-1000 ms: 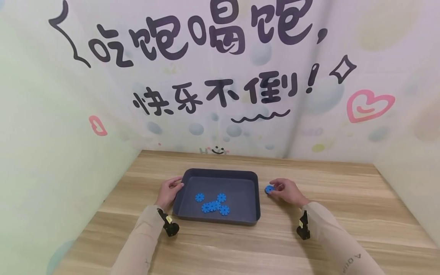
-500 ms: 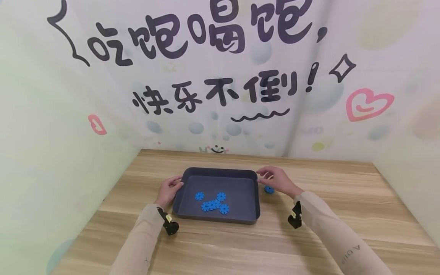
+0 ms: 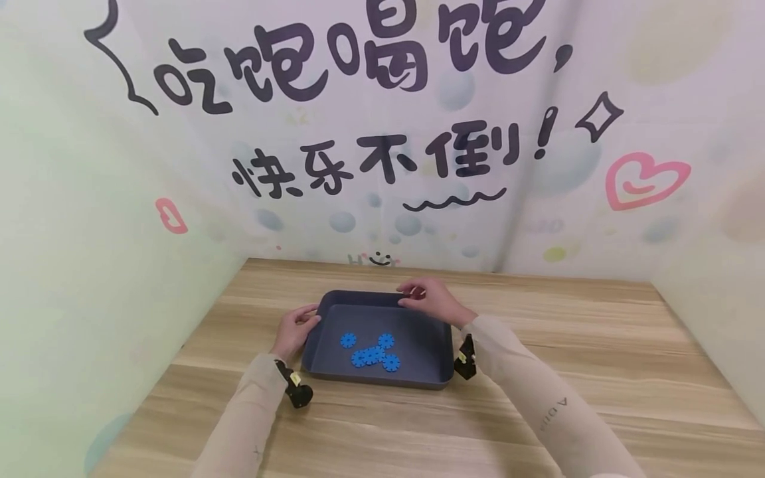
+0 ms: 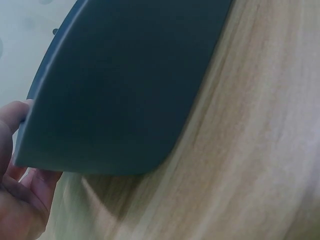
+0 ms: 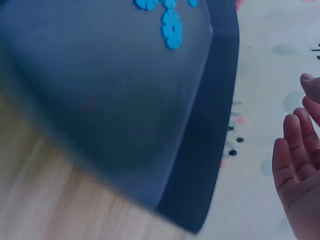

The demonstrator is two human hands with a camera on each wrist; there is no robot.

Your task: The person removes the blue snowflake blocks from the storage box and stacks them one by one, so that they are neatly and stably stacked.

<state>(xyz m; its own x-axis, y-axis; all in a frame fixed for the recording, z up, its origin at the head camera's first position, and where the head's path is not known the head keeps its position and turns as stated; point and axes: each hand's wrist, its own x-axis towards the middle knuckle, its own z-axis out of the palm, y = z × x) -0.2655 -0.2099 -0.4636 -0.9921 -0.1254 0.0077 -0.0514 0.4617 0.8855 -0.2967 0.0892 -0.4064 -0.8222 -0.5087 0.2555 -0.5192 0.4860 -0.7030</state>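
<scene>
A dark grey rectangular tray (image 3: 418,342) rests on the table. My left hand (image 3: 293,332) holds its left edge, with the thumb (image 4: 15,112) over the rim and other fingers lower down at the wall. Several blue notched plastic discs (image 3: 372,356) lie inside, some overlapping in a cluster and one apart at the left. Over the tray's far right part is my right hand (image 3: 433,300). Its fingers (image 5: 295,150) are loosely bent in the right wrist view, and nothing shows between them. The spot just right of the tray is hidden behind the right wrist.
The wood-grain table (image 3: 574,372) extends around the tray. A pale printed cloth wall (image 3: 335,226) with black lettering stands behind it, and pale walls flank both sides. A black wrist camera (image 3: 466,358) sits close to the tray's right edge.
My right hand let go of a blue disc right of the tray, then moved left over the far rim. That disc is now hidden behind the arm. The left hand stays put.
</scene>
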